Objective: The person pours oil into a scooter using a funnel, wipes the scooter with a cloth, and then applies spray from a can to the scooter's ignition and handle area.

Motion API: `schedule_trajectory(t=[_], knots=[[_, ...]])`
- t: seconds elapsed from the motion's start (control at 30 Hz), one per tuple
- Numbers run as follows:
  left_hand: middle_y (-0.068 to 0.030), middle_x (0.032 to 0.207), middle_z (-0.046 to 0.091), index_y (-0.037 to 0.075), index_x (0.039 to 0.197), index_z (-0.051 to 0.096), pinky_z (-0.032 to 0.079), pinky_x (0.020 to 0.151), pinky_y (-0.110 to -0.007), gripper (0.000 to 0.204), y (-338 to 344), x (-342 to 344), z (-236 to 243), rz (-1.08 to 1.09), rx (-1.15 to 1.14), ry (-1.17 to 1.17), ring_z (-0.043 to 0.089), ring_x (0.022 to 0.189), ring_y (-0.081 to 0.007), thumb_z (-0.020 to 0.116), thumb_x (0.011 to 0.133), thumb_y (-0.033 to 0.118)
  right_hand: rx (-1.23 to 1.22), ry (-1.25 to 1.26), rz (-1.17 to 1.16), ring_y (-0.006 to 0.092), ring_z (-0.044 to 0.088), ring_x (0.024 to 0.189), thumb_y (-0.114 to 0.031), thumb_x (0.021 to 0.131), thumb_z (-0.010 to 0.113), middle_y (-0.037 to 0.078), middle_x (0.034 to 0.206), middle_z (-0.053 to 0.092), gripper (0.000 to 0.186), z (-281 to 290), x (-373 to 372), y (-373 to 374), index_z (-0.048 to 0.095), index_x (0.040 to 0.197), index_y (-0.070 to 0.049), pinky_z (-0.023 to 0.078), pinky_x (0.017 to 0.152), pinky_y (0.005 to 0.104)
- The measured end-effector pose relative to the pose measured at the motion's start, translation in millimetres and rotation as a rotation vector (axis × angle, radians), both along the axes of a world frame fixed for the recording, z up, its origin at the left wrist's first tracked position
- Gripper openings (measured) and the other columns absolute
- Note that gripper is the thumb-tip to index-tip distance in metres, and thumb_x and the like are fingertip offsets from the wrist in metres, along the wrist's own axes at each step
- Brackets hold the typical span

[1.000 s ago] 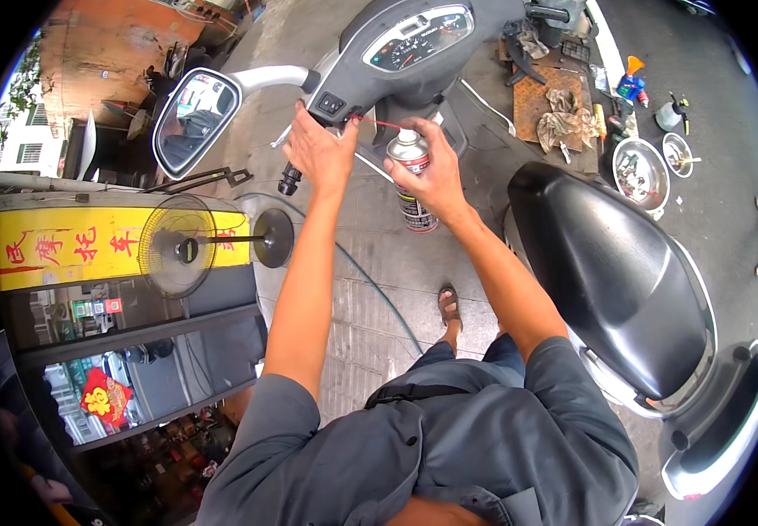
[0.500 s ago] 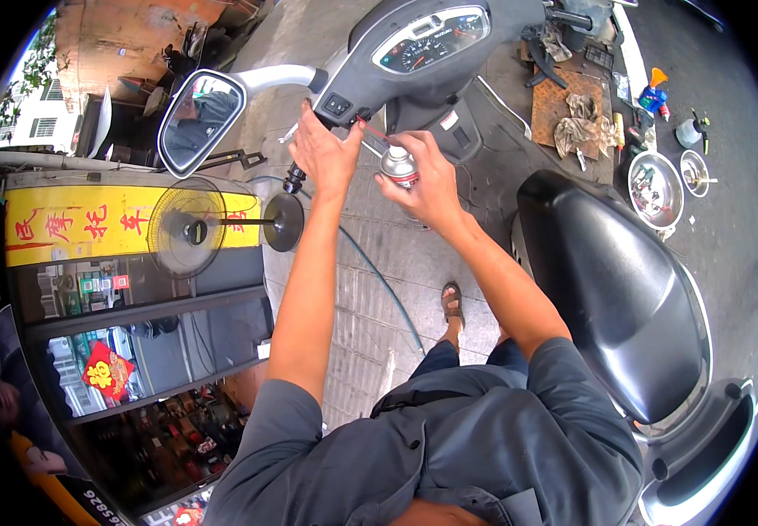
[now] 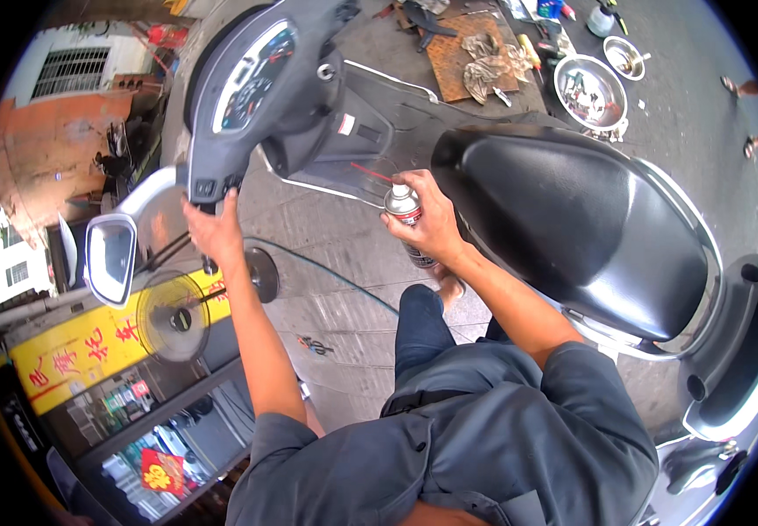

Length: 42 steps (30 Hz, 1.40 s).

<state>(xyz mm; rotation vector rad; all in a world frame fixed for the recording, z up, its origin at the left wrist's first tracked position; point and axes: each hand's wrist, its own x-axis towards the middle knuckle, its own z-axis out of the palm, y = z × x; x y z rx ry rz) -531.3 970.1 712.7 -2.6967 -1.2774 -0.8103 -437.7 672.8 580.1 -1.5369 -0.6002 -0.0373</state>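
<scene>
My left hand is at the left end of the scooter's handlebar, fingers on one side and thumb up at the small switch panel. Part of the black grip shows below that hand. In my right hand is an upright silver spray can, one finger on top by its white nozzle. A thin red straw sticks out of the nozzle toward the upper left, away from the switches.
The black scooter seat lies to the right of the can. A mirror juts out beyond the left hand. Far off stand a metal bowl of parts and a board with rags. A standing fan is at left.
My right hand has drawn the spray can and its straw away from the left handlebar switches. My left hand stays at the handlebar. The view has turned, and the handlebar sits further left.
</scene>
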Motion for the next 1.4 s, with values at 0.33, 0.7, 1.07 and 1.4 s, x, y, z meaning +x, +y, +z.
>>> schedule_trajectory(t=[0.33, 0.7, 1.07, 1.4], knots=[[-0.0139, 0.132, 0.052, 0.001, 0.140, 0.035, 0.041, 0.103, -0.036, 0.088, -156, 20, -167, -0.751, -1.205, -0.074, 0.050, 0.123, -0.0240, 0.085, 0.070, 0.014, -0.044, 0.134, 0.027, 0.0343, 0.059, 0.105, -0.024, 0.071, 0.080, 0.014, 0.117, 0.053, 0.063, -6, 37, 37, 0.052, 0.125, -0.008, 0.051, 0.085, 0.0419], [-0.0135, 0.116, 0.062, 0.000, 0.126, 0.047, 0.044, 0.096, -0.034, 0.075, -103, -19, -202, -0.459, -1.347, 0.185, 0.060, 0.107, -0.0236, 0.085, 0.066, 0.023, -0.570, -0.176, 0.064, 0.0295, 0.054, 0.105, -0.036, 0.078, 0.074, 0.009, 0.104, 0.058, 0.039, -87, 228, 222, 0.067, 0.110, -0.015, 0.048, 0.087, 0.0418], [-0.0118, 0.115, 0.063, 0.000, 0.127, 0.051, 0.045, 0.096, -0.034, 0.073, -71, -35, -201, -0.364, -1.347, 0.229, 0.061, 0.107, -0.0213, 0.085, 0.066, 0.021, -0.595, -0.424, 0.168, 0.0255, 0.057, 0.097, -0.022, 0.074, 0.070, 0.005, 0.094, 0.061, 0.024, -54, 247, 216, 0.068, 0.095, -0.011, 0.050, 0.083, 0.0396], [-0.0113, 0.114, 0.063, 0.001, 0.124, 0.054, 0.044, 0.096, -0.035, 0.068, -87, 54, -186, -0.678, -1.291, 0.227, 0.060, 0.105, -0.0221, 0.084, 0.067, 0.022, -0.534, 0.395, -0.303, 0.0212, 0.055, 0.083, -0.011, 0.080, 0.064, 0.010, 0.085, 0.058, 0.016, 1, 113, -148, 0.061, 0.089, 0.002, 0.045, 0.078, 0.0323]])
